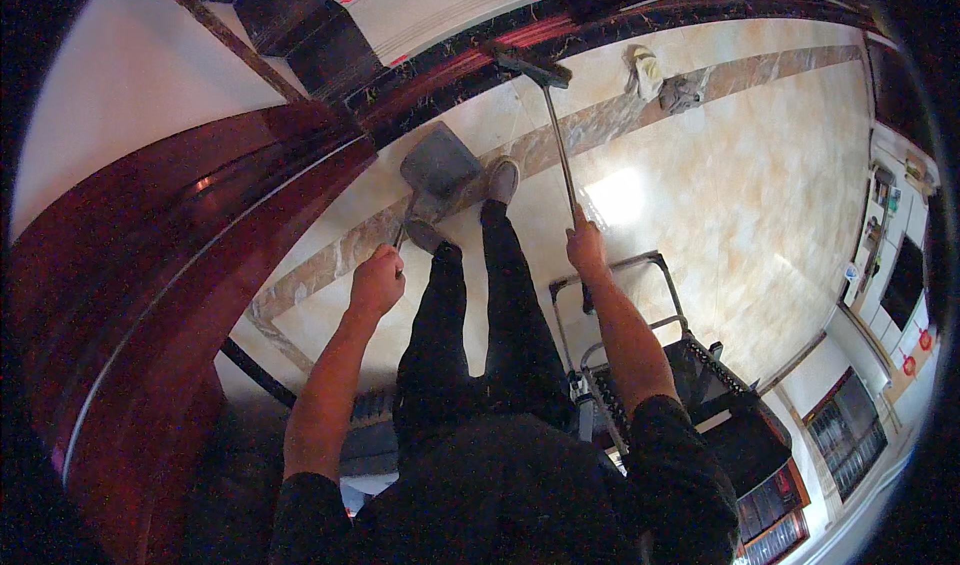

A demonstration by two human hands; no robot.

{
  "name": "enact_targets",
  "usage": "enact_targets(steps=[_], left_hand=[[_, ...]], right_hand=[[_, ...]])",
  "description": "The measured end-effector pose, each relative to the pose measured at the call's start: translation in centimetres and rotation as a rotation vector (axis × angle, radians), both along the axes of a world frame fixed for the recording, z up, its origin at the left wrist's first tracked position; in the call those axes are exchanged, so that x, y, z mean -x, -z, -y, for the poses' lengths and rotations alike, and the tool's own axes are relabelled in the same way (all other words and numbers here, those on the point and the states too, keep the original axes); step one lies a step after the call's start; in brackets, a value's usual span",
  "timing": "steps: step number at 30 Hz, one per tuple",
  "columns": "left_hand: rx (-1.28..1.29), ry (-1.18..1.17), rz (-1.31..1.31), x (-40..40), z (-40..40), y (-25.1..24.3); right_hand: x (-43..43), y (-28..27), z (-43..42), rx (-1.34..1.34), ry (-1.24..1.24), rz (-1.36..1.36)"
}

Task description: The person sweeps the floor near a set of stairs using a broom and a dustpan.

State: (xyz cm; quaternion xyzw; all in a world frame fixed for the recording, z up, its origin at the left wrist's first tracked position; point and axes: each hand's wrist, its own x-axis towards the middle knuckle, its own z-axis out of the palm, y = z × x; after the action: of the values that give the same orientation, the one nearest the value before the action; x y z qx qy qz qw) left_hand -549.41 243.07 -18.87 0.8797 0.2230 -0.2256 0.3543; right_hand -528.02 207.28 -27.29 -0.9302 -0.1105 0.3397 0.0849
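Note:
My left hand [377,283] is closed around the thin handle of a long-handled dustpan. The grey dustpan pan [440,161] rests on the tiled floor just ahead of my left foot [427,235]. In my right hand [585,248] is the metal pole [559,141] of a broom, which stretches away from me. Its dark, wide broom head [536,68] lies by the black-and-red stone border [442,73] at the foot of the steps, beyond the dustpan and to its right. My right foot [504,178] stands beside the pan.
A yellowish-white cloth-like item [645,73] and a crumpled grey one [681,94] lie on the floor. Close by my right forearm is a metal-tube frame [615,265] with dark parts. A dark red wooden panel [172,212] curves along the left; dark stairs [289,21] rise ahead.

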Motion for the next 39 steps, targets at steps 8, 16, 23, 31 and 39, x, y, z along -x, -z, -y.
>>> enact_targets(steps=[8, 16, 23, 31, 39], left_hand=[[-0.079, 0.022, 0.023, 1.1, 1.2, 1.7], [0.006, 0.026, -0.041, 0.4, 0.4, 1.1], [-0.046, -0.039, -0.047, -0.3, 1.5, 2.1], [-0.039, -0.001, -0.122, 0.1, 1.0, 1.1], [0.031, 0.013, -0.021, 1.5, 0.5, 2.3]], right_hand=[[4.5, 0.2, 3.0, -0.116, -0.085, -0.092], [-1.0, -3.3, 7.9, -0.216, 0.063, 0.13], [-4.0, 3.5, 2.8, -0.021, 0.457, -0.124], [11.1, -0.4, -9.4, -0.159, 0.503, -0.319], [9.0, -7.5, -7.6, -0.354, 0.861, -0.526]])
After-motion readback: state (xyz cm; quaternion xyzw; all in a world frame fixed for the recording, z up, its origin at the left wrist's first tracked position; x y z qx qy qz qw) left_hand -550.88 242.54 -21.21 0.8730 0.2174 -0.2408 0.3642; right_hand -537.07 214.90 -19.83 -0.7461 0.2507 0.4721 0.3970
